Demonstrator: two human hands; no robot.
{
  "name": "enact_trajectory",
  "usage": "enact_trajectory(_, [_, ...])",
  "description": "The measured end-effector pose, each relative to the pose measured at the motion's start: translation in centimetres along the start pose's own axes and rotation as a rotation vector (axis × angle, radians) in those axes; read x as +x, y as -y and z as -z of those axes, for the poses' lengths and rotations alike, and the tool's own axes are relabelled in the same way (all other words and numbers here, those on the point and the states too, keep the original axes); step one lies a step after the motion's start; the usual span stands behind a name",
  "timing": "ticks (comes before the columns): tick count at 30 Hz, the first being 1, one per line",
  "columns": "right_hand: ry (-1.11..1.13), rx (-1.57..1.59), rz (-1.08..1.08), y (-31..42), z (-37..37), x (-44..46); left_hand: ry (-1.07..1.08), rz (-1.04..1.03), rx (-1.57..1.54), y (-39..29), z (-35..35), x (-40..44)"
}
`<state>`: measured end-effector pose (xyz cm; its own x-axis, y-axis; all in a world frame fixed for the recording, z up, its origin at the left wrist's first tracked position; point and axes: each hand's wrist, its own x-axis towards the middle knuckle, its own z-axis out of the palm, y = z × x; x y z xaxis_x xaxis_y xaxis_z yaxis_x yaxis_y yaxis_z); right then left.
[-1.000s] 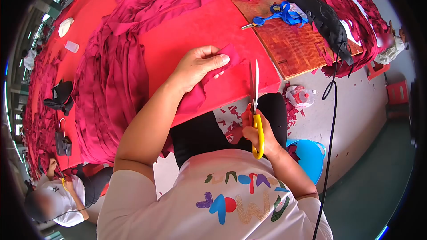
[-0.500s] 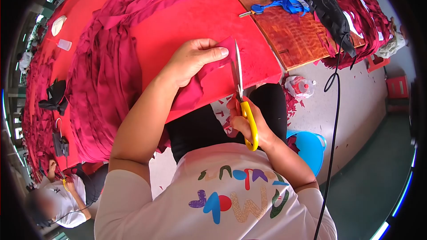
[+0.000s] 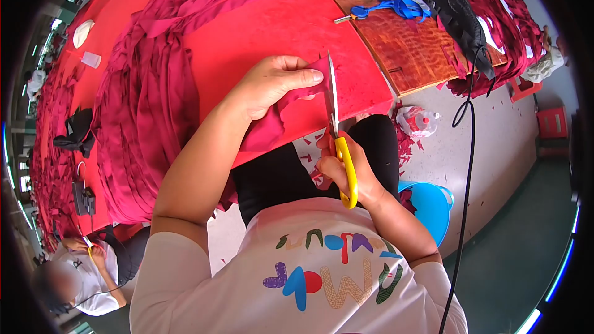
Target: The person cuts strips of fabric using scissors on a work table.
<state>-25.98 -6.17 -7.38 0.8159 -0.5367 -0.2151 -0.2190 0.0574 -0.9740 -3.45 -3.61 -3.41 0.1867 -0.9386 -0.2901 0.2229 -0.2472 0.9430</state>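
Note:
My left hand (image 3: pixel 276 83) pinches a dark red piece of fabric (image 3: pixel 266 131) between thumb and fingers, above the red tabletop near its front edge. The fabric's lower part hangs toward my lap. In my right hand (image 3: pixel 348 170) is a pair of scissors (image 3: pixel 348 164) with yellow handles, its blades pointing away from me. The blades stand at the right edge of the fabric, close to my left thumb, and look nearly closed. Part of my right fingers is hidden behind the yellow handle.
Long heaps of dark red fabric (image 3: pixel 145 105) lie left and behind on the red table (image 3: pixel 247 31). A wooden board (image 3: pixel 396 43) bears a blue lanyard (image 3: pixel 402 5) and a black pouch (image 3: pixel 442 9). A blue basket (image 3: pixel 431 210) stands right; a co-worker (image 3: pixel 90 272) sits lower left.
My left hand and the fabric have shifted very slightly to the right. The scissors stay nearly in place. The co-worker's hands have moved closer together.

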Motion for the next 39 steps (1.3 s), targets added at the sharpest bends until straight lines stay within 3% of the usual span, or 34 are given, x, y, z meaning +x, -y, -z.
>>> enact_trajectory(32, [-0.030, 0.048, 0.057, -0.6, -1.2, 0.5, -0.010, 0.008, -0.061, -0.3, -0.4, -0.3])
enact_trajectory(39, [-0.031, 0.243, -0.125, 0.1, -1.5, 0.3, -0.022, 0.029, -0.059, -0.5, -0.4, -0.4])
